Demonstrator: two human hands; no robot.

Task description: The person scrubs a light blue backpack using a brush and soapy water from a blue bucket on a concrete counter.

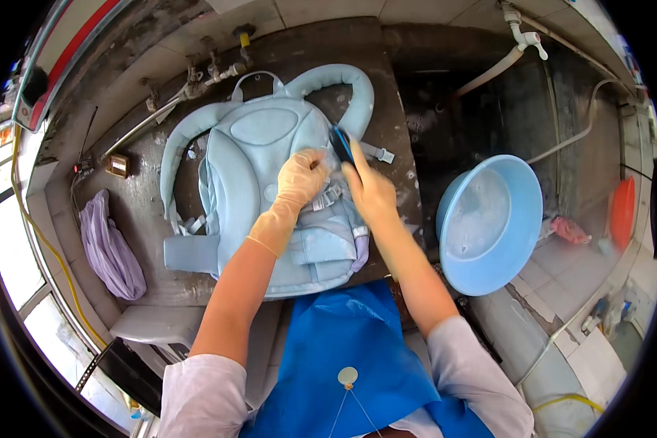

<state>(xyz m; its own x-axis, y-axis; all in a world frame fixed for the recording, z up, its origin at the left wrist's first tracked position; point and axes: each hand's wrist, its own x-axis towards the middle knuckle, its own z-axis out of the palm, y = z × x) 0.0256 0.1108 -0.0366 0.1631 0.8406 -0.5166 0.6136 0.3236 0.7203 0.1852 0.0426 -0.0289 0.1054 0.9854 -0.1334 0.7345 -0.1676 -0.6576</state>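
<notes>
A light blue backpack (265,120) lies flat on a dark, wet worktop, its padded back panel and shoulder straps upward. My left hand (300,178), in a thin translucent glove, presses on the right part of the backpack near a strap buckle; its fingertips are bunched against the fabric. My right hand (371,189), also gloved and slightly blurred, grips a black and blue brush (342,145) at the backpack's right edge; the bristles cannot be made out. White suds dot the fabric and the worktop around it.
Right of the worktop, a blue plastic basin (490,224) of sudsy water stands tilted by a dark sink with a white tap (528,39). A folded lilac cloth (109,249) and a small amber block (117,165) lie at left. Metal pipes and valves (194,85) run along the back wall.
</notes>
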